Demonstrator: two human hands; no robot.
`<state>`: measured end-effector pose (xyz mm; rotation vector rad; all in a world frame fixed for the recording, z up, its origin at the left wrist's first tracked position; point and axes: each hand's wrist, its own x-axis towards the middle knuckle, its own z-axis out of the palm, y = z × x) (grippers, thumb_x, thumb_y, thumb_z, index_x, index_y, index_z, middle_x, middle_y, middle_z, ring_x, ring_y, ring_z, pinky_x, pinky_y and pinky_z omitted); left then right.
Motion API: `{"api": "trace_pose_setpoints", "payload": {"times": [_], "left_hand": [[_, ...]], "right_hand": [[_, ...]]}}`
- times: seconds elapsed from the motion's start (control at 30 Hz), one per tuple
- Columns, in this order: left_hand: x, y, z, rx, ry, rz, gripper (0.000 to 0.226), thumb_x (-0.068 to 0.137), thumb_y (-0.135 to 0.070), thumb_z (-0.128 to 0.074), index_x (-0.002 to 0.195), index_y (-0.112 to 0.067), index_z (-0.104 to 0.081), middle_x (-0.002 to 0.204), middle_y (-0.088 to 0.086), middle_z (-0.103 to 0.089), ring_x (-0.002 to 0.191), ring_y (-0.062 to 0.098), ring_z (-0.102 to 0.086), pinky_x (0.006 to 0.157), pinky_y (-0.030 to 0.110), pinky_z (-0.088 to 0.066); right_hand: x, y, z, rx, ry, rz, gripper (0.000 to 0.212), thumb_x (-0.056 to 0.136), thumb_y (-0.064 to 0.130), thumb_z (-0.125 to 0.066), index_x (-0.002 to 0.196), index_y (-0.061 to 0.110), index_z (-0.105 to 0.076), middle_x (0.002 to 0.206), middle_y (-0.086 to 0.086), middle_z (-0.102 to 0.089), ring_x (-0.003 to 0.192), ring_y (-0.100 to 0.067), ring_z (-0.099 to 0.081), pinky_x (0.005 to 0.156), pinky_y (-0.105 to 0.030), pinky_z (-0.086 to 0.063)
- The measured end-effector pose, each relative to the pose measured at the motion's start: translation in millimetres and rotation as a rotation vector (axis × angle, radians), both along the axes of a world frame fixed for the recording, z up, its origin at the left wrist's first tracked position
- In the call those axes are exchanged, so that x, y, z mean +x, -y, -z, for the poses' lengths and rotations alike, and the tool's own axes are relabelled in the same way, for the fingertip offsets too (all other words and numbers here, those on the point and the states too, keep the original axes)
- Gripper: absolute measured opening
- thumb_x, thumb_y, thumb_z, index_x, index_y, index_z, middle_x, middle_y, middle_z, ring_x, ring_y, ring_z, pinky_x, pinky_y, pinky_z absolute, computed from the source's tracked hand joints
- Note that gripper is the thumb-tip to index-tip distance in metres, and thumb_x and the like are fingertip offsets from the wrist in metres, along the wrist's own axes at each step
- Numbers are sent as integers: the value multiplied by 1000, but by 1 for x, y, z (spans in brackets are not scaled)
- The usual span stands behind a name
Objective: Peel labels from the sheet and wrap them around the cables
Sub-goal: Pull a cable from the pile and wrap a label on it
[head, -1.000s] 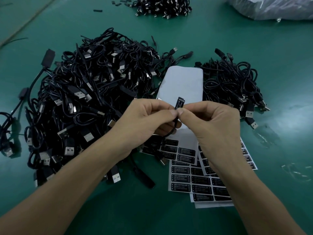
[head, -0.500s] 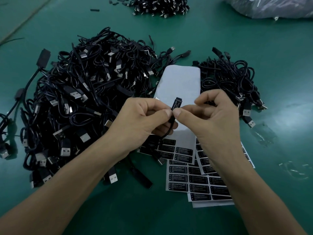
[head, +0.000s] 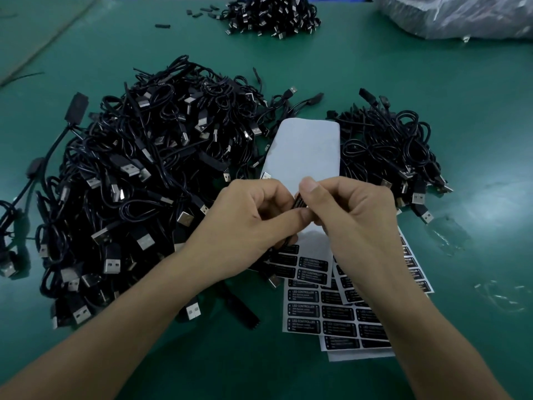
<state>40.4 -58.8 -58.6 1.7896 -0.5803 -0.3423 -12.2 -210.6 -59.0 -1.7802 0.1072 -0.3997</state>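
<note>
Pinching a thin black cable [head: 286, 241] between thumb and forefinger, my left hand [head: 253, 217] is closing in from the left at the centre of the frame. Most of that cable is hiding behind my curled fingers. Just right of my left thumb tip, a small black label [head: 300, 202] is standing tilted. It is touching the fingertips of both hands. My right hand [head: 354, 215] is pinching the label from the right, its forefinger bending over the label's top edge, the thumb hidden behind. Whether the label is already sticking to the cable, I cannot tell.

Both forearms are rising from the lower corners and meeting in the middle, backs of the hands facing up and knuckles bent.

A big tangled heap of cables [head: 150, 180] is filling the left of the frame, matte black cords with silvery flat plugs. Flat label sheets [head: 308, 310] are lying fanned below my hands, white paper carrying rows of black rounded rectangles. Above my hands a bare white stretch of backing [head: 308, 148] is showing. A smaller cable pile [head: 386, 145] is lying to the right of it, all on a smooth green table [head: 432, 82]. A crinkled plastic bag [head: 461, 15] is sitting at the upper right.
</note>
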Motion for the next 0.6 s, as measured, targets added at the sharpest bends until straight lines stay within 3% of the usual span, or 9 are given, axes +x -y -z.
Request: {"api": "trace_pose_setpoints", "payload": {"times": [0.1,0.13,0.2,0.3,0.37,0.47,0.53,0.6], "left_hand": [[0,0,-3,39,49,22,26,85,-40,-73,72,-19,-64,62,4,-70,62,36,-69,57,51,-55],[0,-1,-4,49,79,31,26,86,-41,-71,74,-19,-63,62,3,-70,61,36,-67,55,50,-54],[2,-3,-8,40,129,23,18,91,-40,-67,81,-25,-64,63,1,-70,59,28,-67,50,37,-54],[8,-8,-17,-110,105,-71,7,98,-18,-63,101,-23,-65,65,4,-71,55,12,-65,51,18,-49],[10,-10,-23,-232,63,-132,5,98,-13,-61,101,-16,-63,64,7,-71,53,8,-63,53,16,-50],[8,-11,-30,-387,-8,-202,8,99,-18,-59,90,-17,-59,62,5,-70,52,12,-63,52,19,-51],[8,-12,-34,-462,-50,-252,14,100,-21,-56,87,-19,-56,62,4,-70,50,14,-62,51,21,-51],[9,-14,-38,-530,-113,-283,17,102,-23,-52,86,-17,-51,62,4,-71,47,13,-60,49,22,-51]], "right_hand": [[-1,2,1,-96,-11,13,39,100,31,-59,70,8,-69,58,-7,-60,54,-21,-52,52,-35,-45],[-2,3,2,-116,-13,17,45,102,35,-55,70,6,-67,58,-9,-59,54,-23,-50,50,-36,-43],[-3,1,0,-116,-18,-10,48,103,45,-47,76,12,-71,62,-4,-62,54,-15,-53,48,-29,-42],[-5,-2,-4,-168,-58,-146,37,91,61,-49,89,33,-74,72,6,-66,59,-6,-55,51,-18,-39],[-7,-7,-4,-315,-126,-222,36,76,68,-61,99,41,-71,79,13,-64,71,-1,-55,59,-14,-38],[-8,-19,4,-664,-81,-240,51,70,66,-74,112,38,-69,92,16,-57,93,-4,-49,74,-23,-42],[-7,-27,7,-616,-29,-200,44,72,53,-82,106,29,-72,95,13,-59,96,-7,-52,79,-19,-43],[-7,-30,7,-321,-27,-181,30,71,39,-88,94,27,-74,93,14,-65,92,-3,-61,75,-12,-45]]}}
